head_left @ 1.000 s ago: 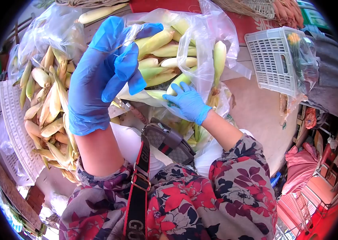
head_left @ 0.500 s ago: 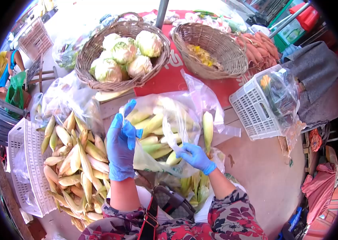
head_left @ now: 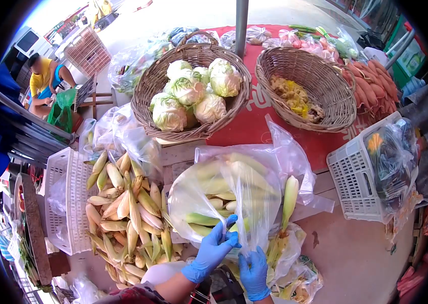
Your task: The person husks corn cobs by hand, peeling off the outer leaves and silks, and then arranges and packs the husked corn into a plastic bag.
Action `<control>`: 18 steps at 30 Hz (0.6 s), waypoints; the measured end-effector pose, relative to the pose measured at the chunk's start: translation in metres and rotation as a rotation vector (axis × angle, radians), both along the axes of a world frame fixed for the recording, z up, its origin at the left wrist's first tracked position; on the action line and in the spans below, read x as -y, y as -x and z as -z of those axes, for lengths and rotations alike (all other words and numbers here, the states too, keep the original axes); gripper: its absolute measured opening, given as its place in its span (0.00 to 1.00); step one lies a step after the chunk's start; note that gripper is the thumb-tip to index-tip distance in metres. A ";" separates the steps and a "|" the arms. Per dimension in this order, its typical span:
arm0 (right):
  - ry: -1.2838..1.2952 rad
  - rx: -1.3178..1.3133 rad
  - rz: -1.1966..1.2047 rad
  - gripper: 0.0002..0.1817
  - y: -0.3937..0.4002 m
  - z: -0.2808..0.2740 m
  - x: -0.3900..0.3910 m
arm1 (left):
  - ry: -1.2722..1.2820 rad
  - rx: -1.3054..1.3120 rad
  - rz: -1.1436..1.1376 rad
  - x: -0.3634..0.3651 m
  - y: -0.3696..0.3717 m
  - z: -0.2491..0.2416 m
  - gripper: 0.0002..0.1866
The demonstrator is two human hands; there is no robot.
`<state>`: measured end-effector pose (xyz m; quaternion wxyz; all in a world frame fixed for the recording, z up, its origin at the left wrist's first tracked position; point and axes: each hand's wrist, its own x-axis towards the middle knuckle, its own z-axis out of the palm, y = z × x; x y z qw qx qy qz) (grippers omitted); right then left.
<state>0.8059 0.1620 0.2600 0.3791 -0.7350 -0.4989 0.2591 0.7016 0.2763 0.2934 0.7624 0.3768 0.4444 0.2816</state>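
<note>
A clear plastic bag (head_left: 259, 202) full of husked green corn (head_left: 247, 177) lies in front of me. My left hand (head_left: 213, 253), in a blue glove, pinches the near edge of the bag, with loose blue material at its fingertips. Just right of it, my right hand (head_left: 254, 271), also gloved in blue, is closed on the gathered plastic of the same bag. One ear of corn (head_left: 290, 200) stands at the bag's right side. Left of the bag lies a big pile of corn in pale husks (head_left: 130, 218).
Behind the bag are a wicker basket of cabbages (head_left: 143, 101) and a basket (head_left: 343, 114) with yellow pieces. White crates stand left (head_left: 79, 202) and right (head_left: 358, 172). Sweet potatoes (head_left: 376, 86) lie at the back right. A person in yellow (head_left: 42, 81) sits far left.
My left hand has come down from its raised position to the bag's near edge, beside my right hand. The right hand has moved lower. The view has shifted, so the baskets appear further right.
</note>
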 end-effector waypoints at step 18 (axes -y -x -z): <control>0.659 -1.355 -0.351 0.22 -0.018 -0.085 -0.093 | 0.794 0.156 0.402 -0.066 0.049 -0.017 0.20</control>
